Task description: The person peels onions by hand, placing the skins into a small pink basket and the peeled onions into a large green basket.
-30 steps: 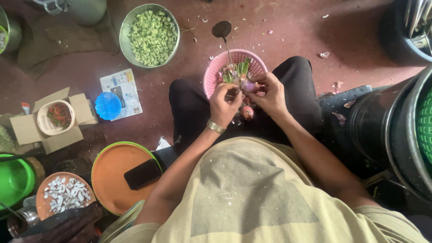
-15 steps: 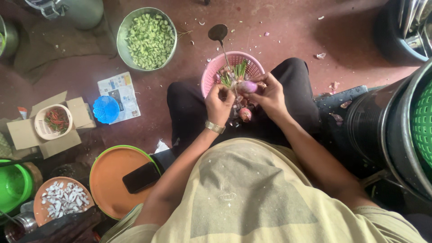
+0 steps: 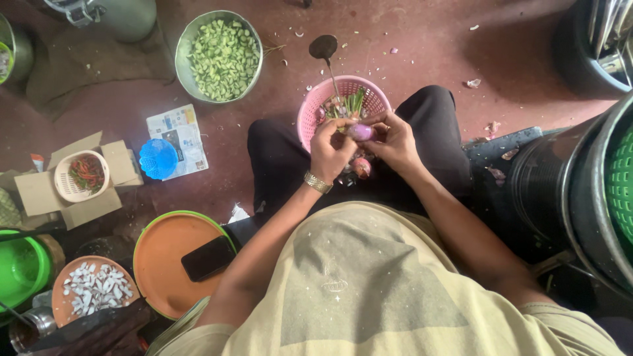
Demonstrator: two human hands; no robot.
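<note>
Head view showed 2 hands closed on 1 purple onion [image 3: 361, 132] over the lap, just beside a pink basket [image 3: 310, 115]; left hand [image 3: 331, 148] and right hand [image 3: 394, 140] gripped opposite ends; its long axis lay roughly left-right.

The person sits on the red floor [image 3: 409, 39] and holds a purple onion [image 3: 361, 132] between both hands, just over the near edge of a pink basket [image 3: 313, 115]. The left hand [image 3: 331, 149], with a golden watch on the wrist, touches the onion from the left side; the right hand [image 3: 394, 142] holds it from the right. Another peeled onion [image 3: 361, 167] lies under the hands. A metal bowl [image 3: 219, 56] with green cut pieces stands farther away. A black phone [image 3: 208, 258] lies on an orange lid [image 3: 165, 264].
</note>
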